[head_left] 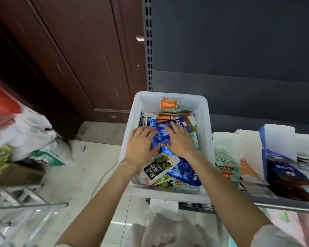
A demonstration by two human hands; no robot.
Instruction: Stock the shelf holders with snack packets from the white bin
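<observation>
Both flat, fingers spread, pressing blue packets mid-bin, nothing pinched. Left grip and right grip flank the pile equally near; holders just right.

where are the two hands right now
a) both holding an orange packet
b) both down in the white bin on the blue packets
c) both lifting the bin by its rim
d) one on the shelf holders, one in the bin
b: the left hand and right hand both lie with fingers spread on blue packets inside the white bin.
</observation>
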